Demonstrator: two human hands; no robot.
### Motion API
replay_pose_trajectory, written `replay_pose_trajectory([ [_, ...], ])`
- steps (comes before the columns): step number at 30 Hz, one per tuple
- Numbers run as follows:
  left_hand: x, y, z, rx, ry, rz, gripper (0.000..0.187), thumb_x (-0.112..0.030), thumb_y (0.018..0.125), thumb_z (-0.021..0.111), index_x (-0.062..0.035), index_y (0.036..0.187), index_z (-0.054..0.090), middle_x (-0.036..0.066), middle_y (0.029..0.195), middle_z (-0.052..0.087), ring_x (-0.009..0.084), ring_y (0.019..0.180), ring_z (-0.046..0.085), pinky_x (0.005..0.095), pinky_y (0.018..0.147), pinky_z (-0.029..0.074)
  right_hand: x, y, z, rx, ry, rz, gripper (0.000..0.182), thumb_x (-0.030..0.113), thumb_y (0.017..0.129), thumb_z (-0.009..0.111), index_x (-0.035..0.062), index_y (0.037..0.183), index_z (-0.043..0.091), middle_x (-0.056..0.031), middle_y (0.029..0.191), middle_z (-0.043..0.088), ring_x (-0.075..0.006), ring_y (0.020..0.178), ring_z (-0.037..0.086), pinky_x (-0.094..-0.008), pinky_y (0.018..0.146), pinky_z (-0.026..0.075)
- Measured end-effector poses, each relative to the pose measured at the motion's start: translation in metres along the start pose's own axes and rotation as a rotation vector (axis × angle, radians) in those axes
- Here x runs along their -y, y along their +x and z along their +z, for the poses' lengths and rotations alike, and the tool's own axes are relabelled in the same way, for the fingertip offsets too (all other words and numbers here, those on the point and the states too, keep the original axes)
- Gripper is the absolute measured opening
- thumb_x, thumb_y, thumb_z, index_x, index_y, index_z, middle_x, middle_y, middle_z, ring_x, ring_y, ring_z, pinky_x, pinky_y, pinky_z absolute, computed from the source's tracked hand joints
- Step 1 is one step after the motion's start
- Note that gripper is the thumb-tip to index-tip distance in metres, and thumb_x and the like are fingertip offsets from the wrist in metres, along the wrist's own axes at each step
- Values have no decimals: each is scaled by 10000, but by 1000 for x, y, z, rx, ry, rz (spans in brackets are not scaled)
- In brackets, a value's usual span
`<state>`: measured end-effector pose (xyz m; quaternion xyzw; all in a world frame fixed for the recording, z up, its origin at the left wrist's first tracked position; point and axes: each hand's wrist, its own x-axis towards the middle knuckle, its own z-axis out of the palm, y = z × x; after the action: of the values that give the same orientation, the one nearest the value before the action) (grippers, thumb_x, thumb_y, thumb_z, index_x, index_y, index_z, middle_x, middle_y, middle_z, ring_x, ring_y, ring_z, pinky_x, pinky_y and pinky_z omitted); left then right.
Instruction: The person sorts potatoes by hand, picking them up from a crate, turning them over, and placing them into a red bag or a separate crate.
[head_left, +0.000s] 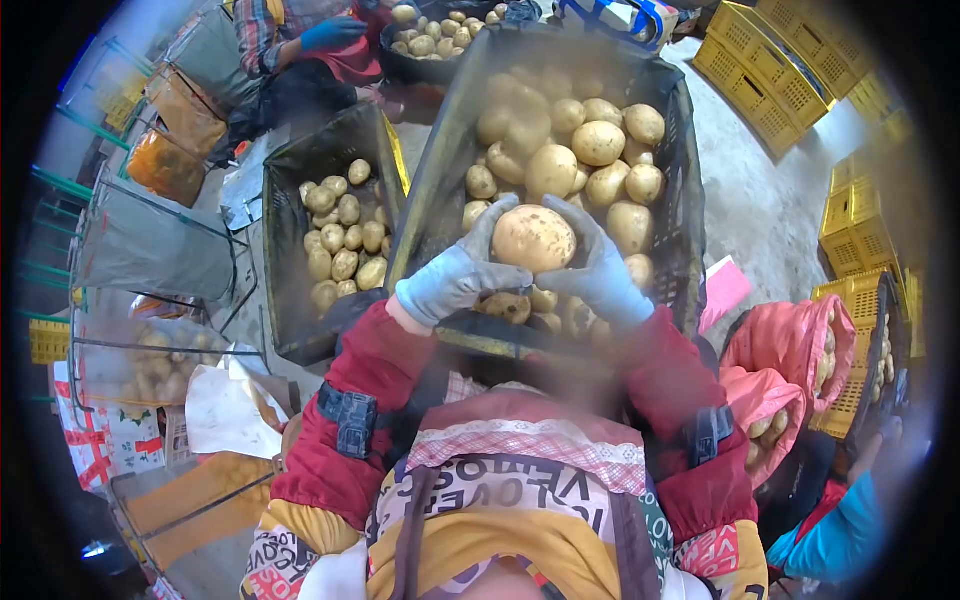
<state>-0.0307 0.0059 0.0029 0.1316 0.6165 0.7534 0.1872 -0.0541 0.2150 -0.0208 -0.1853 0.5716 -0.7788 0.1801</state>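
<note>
A large pale potato [535, 239] is held between both hands above a big dark crate [432, 190] of potatoes. My left hand [462, 272], in a blue-grey glove, grips the potato from its left side. On its right side, my right hand [604, 272], gloved the same way, closes on it with thumb and fingers. More potatoes [599, 143] lie in the crate beyond and under the hands. A smaller dark crate [285, 250] with smaller potatoes [345, 265] stands to the left. Part of the view is blurred by smears.
Pink sacks of potatoes [765, 350] stand at the right, near yellow crates [855, 235]. More yellow crates [755, 80] are at the upper right. A person's blue-gloved hand [333, 33] is beside a black tub of potatoes [420, 68]. Framed bags [155, 240] line the left.
</note>
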Motion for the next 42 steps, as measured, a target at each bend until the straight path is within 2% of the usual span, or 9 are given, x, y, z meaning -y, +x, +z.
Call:
replay_pose_trajectory([
  [12,1,-4,-19,246,-977,-317,694,-232,861,695,-58,1433,341,178,1394,445,290,1183,535,422,963,481,12,-1,1,-123,7,-43,590,-23,751,723,13,1312,543,-35,1150,633,-79,946,574,-253,856,473],
  [15,-1,0,-5,124,-846,-193,740,-146,837,697,-111,1457,295,148,1346,470,289,1197,534,403,981,481,8,1,1,-125,13,-13,644,-33,756,708,21,1360,492,-50,1212,600,-103,1039,562,-266,894,469],
  [17,7,6,0,-145,-97,261,899,-26,726,761,-122,1468,264,127,1367,424,254,1250,477,377,1029,440,11,3,8,-31,111,5,751,-41,756,700,37,1433,387,-77,1331,513,-145,1187,505,-288,968,445],
  [20,13,7,1,-193,51,292,1008,42,638,791,-124,1469,246,106,1375,388,222,1289,419,352,1060,404,-4,5,2,31,-1,-51,849,-49,745,701,40,1477,281,-94,1423,411,-179,1301,416,-308,1038,402],
  [26,18,6,-1,-272,606,431,966,-101,656,825,-46,1444,267,148,1364,396,264,1292,414,385,1064,394,11,-1,13,8,183,-2,879,-22,711,758,26,1457,294,-114,1419,401,-199,1297,422,-347,1070,386],
  [30,22,12,6,-181,1009,680,994,-193,660,840,-10,1444,257,182,1377,389,317,1258,440,410,1040,413,3,-3,6,-77,-191,10,868,81,679,822,28,1409,357,-110,1263,536,-196,1160,543,-328,955,491],
  [35,15,-6,31,-36,664,186,922,-143,741,790,-28,1470,236,181,1431,353,332,1258,452,411,1005,444,46,-72,-20,-395,426,-143,653,149,741,778,-3,1297,469,-104,1171,594,-200,1102,560,-323,931,466],
  [37,20,-3,25,34,910,216,808,-109,796,735,-38,1458,276,164,1436,363,305,1229,477,388,995,450,69,-123,-56,-348,230,-418,614,137,765,721,-25,1298,464,-114,1207,598,-193,1136,554,-338,993,421],
  [42,28,-4,18,182,965,1,520,-113,862,664,-24,1337,471,167,1229,559,258,1009,575,351,893,479,103,-287,-110,-1121,-354,-233,637,118,742,729,9,1308,458,-138,1251,567,-246,1162,555,-373,1007,438],
])
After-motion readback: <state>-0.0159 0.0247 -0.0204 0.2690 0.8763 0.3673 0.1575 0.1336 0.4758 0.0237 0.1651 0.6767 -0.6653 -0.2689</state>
